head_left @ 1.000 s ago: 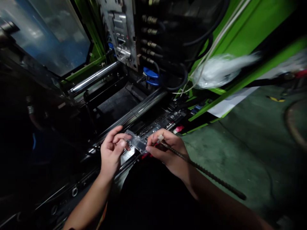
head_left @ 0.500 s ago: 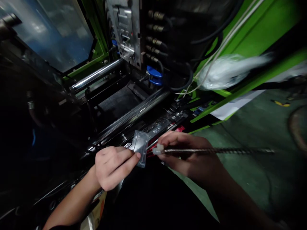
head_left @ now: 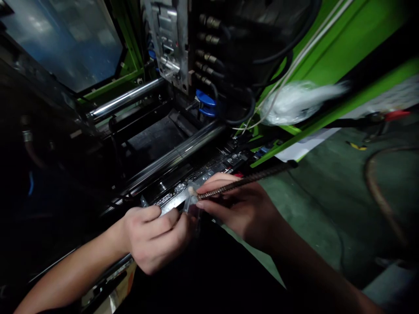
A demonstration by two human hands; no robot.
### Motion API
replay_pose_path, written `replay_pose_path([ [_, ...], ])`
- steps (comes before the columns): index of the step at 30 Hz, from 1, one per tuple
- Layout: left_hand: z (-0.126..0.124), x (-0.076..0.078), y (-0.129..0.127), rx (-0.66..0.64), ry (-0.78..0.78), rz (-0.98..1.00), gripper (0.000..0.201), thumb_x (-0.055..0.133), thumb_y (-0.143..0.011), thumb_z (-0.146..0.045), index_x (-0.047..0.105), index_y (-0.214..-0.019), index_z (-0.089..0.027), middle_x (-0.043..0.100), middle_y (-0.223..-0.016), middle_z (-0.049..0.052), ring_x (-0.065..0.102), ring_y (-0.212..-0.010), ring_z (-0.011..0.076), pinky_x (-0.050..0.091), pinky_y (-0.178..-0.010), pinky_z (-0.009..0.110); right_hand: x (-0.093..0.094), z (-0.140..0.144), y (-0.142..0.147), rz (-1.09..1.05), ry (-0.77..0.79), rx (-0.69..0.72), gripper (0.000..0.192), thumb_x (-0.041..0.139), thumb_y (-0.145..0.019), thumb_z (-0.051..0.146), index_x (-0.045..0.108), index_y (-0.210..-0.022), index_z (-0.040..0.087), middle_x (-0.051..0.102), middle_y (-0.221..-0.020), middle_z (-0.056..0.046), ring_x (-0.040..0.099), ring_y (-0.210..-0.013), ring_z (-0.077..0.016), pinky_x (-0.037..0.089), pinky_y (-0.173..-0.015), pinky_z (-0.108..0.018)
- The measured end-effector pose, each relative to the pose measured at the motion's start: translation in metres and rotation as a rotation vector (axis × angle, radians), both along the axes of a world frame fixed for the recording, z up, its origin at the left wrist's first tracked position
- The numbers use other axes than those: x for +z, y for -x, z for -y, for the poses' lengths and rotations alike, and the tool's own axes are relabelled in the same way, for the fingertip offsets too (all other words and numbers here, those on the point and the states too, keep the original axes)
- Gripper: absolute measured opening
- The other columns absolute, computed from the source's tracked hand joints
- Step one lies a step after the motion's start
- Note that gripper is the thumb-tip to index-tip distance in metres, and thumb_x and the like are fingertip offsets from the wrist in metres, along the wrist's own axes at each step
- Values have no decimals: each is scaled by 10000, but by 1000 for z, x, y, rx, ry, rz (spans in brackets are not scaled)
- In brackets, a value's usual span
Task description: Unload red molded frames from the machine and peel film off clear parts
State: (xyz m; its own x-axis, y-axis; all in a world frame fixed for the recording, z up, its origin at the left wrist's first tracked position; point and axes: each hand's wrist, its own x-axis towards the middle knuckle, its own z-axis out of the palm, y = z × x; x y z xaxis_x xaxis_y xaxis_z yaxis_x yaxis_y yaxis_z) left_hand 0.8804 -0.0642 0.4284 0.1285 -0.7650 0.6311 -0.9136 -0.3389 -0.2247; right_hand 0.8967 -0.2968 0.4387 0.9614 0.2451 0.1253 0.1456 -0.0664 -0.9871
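Note:
My left hand (head_left: 160,240) is closed, its fingers pinching a clear, thin plastic piece (head_left: 192,208) partly hidden behind them. In my right hand (head_left: 244,209) is a long, ridged metal rod (head_left: 248,179), gripped near its lower end and slanting up to the right. A whitish lump (head_left: 192,191) sits at the rod's tip; its material is unclear. That tip meets or overlaps the plastic piece between the two hands. Both hands are in front of the machine's lower rail, over a dark-clothed lap.
A metal mould block (head_left: 173,48) with hose fittings stands ahead. Polished bars (head_left: 176,155) cross the machine bed. Green machine frame (head_left: 353,43) runs along the right, with a crumpled clear plastic bag (head_left: 291,104) against it. A hose (head_left: 376,187) lies on the green floor.
My right hand has moved left, bringing the rod's white tip to the plastic piece. The rod's far end has swung upward. My left fingers have curled further around the plastic.

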Motion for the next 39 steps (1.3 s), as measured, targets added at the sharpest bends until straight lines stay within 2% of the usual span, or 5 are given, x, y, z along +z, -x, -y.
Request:
replay_pose_path([
  [14,-4,1,-15,-109,72,4,95,829,-812,-145,780,-831,-224,758,-896,53,697,-615,169,422,-348,225,-23,-2,2,-26,-77,-15,110,823,-787,192,809,-884,242,750,-966,-51,718,-887,-208,607,-696,-308],
  [20,14,-37,-1,197,671,-623,277,761,-870,-135,682,-1132,-176,716,-953,89,705,-790,188,599,-649,260,-28,-4,10,-96,-234,-75,155,854,-749,157,804,-869,242,748,-985,-54,718,-939,-204,607,-821,-333],
  [24,34,-68,12,249,945,-834,201,738,-876,-124,700,-1067,-175,683,-932,81,642,-724,157,556,-610,250,-37,-16,16,-377,-523,-141,210,889,-704,209,761,-867,241,738,-886,-25,678,-652,-146,522,-527,-253],
  [33,5,-62,17,187,662,-808,208,734,-863,-90,694,-1053,-165,691,-905,78,672,-750,166,563,-649,254,-48,-20,16,-723,-647,-201,316,878,-694,285,673,-914,190,611,-622,12,517,-496,-99,368,-416,-190],
  [39,23,-57,-6,212,883,-583,284,790,-846,-137,721,-1116,-194,690,-957,69,683,-812,182,589,-687,276,-40,-20,9,-702,-644,-164,308,850,-678,304,686,-891,154,622,-639,-22,499,-519,-95,367,-417,-185],
])
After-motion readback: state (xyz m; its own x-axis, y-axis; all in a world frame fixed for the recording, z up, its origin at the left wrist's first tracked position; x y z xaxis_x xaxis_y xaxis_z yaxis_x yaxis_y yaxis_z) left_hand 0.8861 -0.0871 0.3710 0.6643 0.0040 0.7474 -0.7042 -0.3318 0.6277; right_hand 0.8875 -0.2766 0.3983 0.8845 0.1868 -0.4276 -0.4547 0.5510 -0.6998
